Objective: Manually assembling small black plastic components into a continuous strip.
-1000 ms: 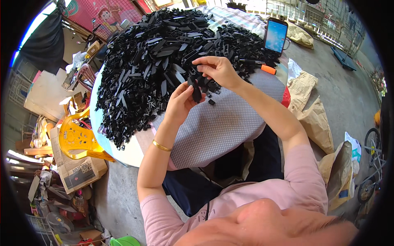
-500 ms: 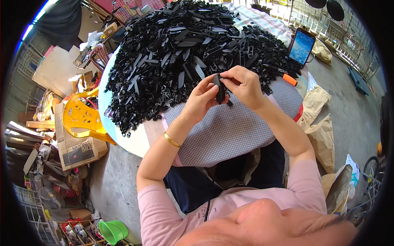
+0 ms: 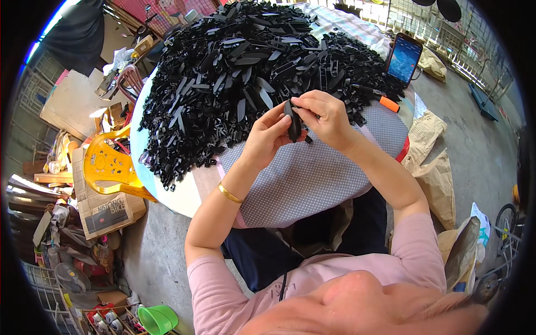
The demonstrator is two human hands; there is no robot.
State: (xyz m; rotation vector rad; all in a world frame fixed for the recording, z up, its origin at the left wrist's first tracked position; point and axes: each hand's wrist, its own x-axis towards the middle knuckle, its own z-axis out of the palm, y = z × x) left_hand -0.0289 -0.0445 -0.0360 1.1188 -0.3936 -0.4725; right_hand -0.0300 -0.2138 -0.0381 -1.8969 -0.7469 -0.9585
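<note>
My left hand (image 3: 263,138) is closed around a long, narrow black plastic piece (image 3: 292,127), thumb on one face and fingers behind. The piece stands nearly upright above the table's near side. At its top end, my right hand (image 3: 329,118) pinches with thumb and forefinger; whatever sits between those fingertips is too small to make out. Just beyond both hands rises a large heap of black plastic parts (image 3: 218,84), long blades mixed with small clips. A small black part (image 3: 309,139) lies on the cloth below my right hand.
A patterned grey cloth (image 3: 312,184) covers the round table's near side. Toward the right edge are an orange-handled tool (image 3: 389,104) and a propped phone (image 3: 403,58). A yellow chair (image 3: 109,164) stands left; brown paper bags (image 3: 432,181) stand right. A green bucket (image 3: 158,320) sits lower left.
Both hands and the black piece keep nearly the same pose, shifted slightly left in the picture. The whole surroundings shift slightly too. My right fingertips stay at the piece's top end.
</note>
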